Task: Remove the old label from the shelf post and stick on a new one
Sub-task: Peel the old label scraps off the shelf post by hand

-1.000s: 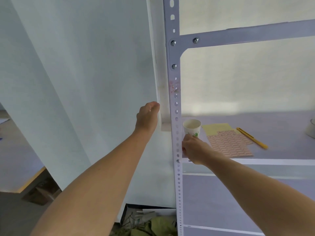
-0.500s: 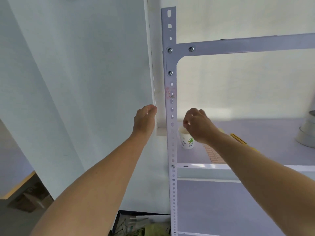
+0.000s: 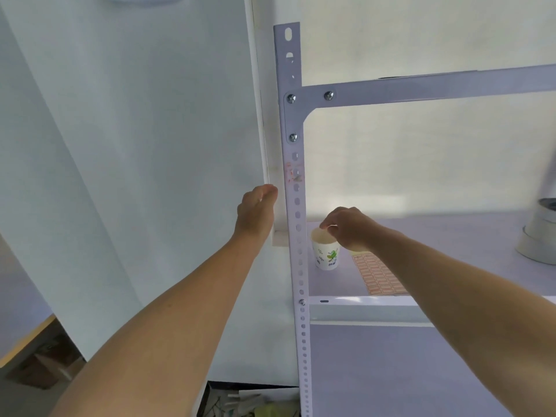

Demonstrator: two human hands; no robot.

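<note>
Far left is a pale wall panel with nothing of the task on it. Left grip (image 3: 257, 209) is raised just left of the shelf post (image 3: 297, 236), fingers curled inward toward the post's edge. The back of the hand faces the camera, so I cannot tell whether it holds the post or anything at all. On the post, above that grip and below the corner bolts, sits the old label (image 3: 293, 173): reddish torn scraps and smear across the punched holes, mostly off but not clean. Right of the post, on the shelf board (image 3: 451, 233), a paper cup (image 3: 326, 254) stands upright and open-mouthed, close to the post. Right grip (image 3: 346, 228) hangs directly over the cup's rim, fingertips drawn together and pointing down. A peeled scrap between them seems likely but is too small to confirm. Label sheet (image 3: 377, 276) lies flat to the cup's right, partly hidden by the right forearm. Tape rolls (image 3: 538, 239) sit at the far right edge. Judged stage: disposing of peelings, new label not yet taken. Risks:
- The cup looks light, so a knock from knuckles or forearm could tip it and spill scraps.
- A sticky scrap may cling to the fingertip rather than drop.
- Residue left on the post would keep a new label from seating flat.
- The holes beneath invite wrinkles and a crooked set.
</note>
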